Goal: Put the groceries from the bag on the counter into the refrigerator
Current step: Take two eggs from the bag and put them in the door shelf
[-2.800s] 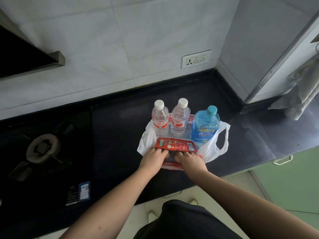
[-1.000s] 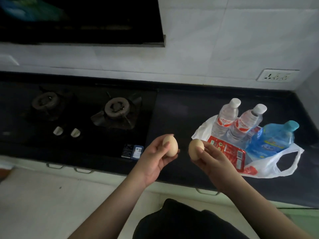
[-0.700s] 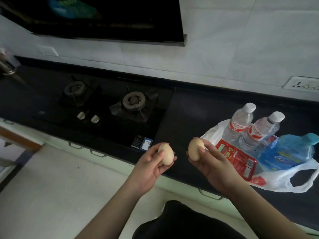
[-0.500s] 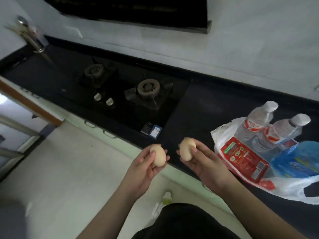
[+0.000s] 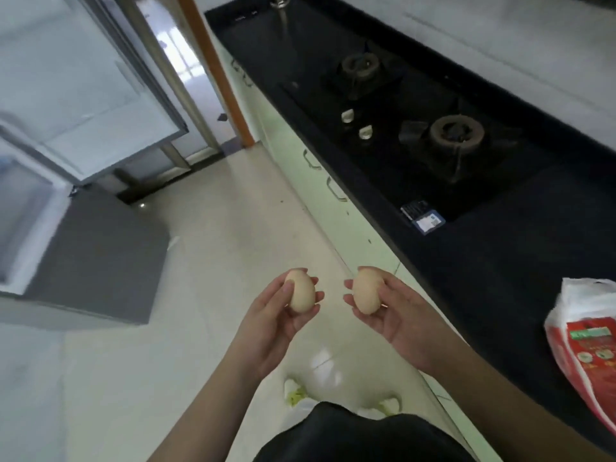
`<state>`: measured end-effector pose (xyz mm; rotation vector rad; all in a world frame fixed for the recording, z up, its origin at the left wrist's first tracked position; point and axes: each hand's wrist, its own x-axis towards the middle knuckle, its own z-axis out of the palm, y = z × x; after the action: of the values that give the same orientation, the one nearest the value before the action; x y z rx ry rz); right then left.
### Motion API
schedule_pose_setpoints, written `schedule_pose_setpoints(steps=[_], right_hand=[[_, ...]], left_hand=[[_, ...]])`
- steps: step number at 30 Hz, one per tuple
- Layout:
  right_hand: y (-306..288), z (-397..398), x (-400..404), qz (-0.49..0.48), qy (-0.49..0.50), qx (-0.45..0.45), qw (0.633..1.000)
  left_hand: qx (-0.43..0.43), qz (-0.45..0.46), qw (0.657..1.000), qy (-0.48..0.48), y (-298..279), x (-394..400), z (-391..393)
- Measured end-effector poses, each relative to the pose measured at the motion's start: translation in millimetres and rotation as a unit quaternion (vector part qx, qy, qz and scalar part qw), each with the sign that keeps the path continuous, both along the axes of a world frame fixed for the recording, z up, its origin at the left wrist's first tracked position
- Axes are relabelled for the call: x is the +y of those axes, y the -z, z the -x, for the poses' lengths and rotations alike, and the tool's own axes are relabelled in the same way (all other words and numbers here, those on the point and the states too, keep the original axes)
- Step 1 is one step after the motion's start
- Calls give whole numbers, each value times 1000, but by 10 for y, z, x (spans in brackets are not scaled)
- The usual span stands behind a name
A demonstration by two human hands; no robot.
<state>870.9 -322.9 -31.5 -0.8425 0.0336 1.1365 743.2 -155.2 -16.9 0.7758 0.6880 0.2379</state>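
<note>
My left hand (image 5: pixel 270 323) holds a pale brown egg (image 5: pixel 301 291) upright in its fingers. My right hand (image 5: pixel 400 318) holds a second egg (image 5: pixel 366 290) the same way. Both are over the floor, just off the counter's front edge. The white grocery bag (image 5: pixel 580 295) with a red packet (image 5: pixel 595 348) lies on the black counter (image 5: pixel 520 261) at the far right, partly cut off by the frame. At the far left stands the refrigerator (image 5: pixel 23 208), blurred, with what looks like an open door (image 5: pixel 83 78).
A two-burner gas hob (image 5: pixel 416 128) is set in the counter, with pale green cabinet fronts (image 5: pixel 320 181) below. A grey mat (image 5: pixel 96 255) lies on the light tiled floor (image 5: pixel 216 228) before the refrigerator. A doorway with an orange frame (image 5: pixel 213 71) is behind.
My view has swung left, away from the bag and bottles, and the refrigerator has come into sight. Both hands have moved off the counter with the eggs.
</note>
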Motion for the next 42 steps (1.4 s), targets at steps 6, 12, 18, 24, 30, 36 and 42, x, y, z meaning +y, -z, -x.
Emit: schedule_pose_setpoints(steps=[6,12,18,24,30,36,42], right_hand=[[-98,379,676,-16,-74,-22,997],[-188,1028,1621,-34,-150,-17,988],[-238,1608,2486,-54,-209,-22,976],[-292,1914,3074,-52,-258,-50,963],[-293,1796,3549,-44,-295,-56,953],[-206,1440,4179,-40,-326,-51,943],[-257,964,4879,-41,-339,-27,939]], left_hand=[[-33,0,997,-73,-64,418,590],[-42,-25,988,-146,-210,1106,1425],[-56,-42,974,-215,-278,1700,2256],[-69,-38,960,-268,-257,2066,2690],[-85,-45,954,-284,-252,2466,2571],[-46,-44,952,-301,-147,3034,2194],[-24,-41,947,-317,-209,3651,1761]])
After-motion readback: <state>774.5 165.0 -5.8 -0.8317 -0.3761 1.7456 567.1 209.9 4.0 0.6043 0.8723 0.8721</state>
